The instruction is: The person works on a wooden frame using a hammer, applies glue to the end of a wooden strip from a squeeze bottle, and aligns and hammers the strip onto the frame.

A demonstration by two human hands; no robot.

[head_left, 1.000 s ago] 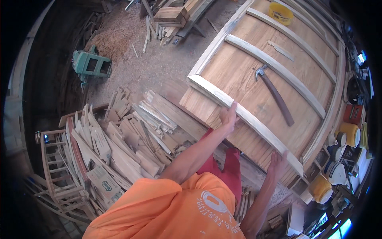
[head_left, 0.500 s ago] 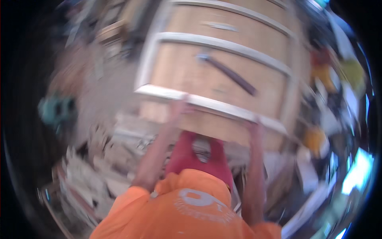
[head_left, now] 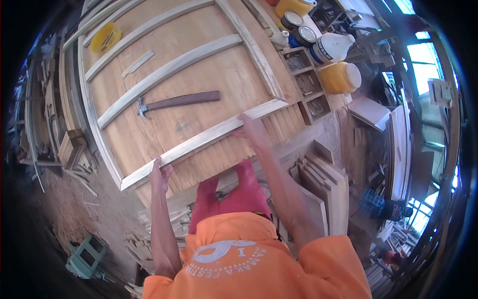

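Note:
A large wooden panel (head_left: 199, 74) with a pale wooden frame lies flat in front of me. My left hand (head_left: 160, 174) grips the near frame strip (head_left: 204, 140) close to its left corner. My right hand (head_left: 253, 130) holds the same strip near its right end, fingers curled over the edge. A hammer (head_left: 177, 102) with a dark wooden handle rests on the panel between two cross strips. A yellow bowl (head_left: 105, 37) sits at the panel's far left part.
Beside the panel's right edge are a compartment tray (head_left: 306, 82), tins, a white jug (head_left: 331, 47) and a yellow bucket (head_left: 339, 77). Stacked boards (head_left: 323, 184) lean at my right. A green crate (head_left: 87, 256) and wood scraps lie on the sawdust floor at left.
The view has swung, so the panel now appears rotated and centred. Both hands have settled on the near frame strip; a second ago the right hand was below the panel's edge.

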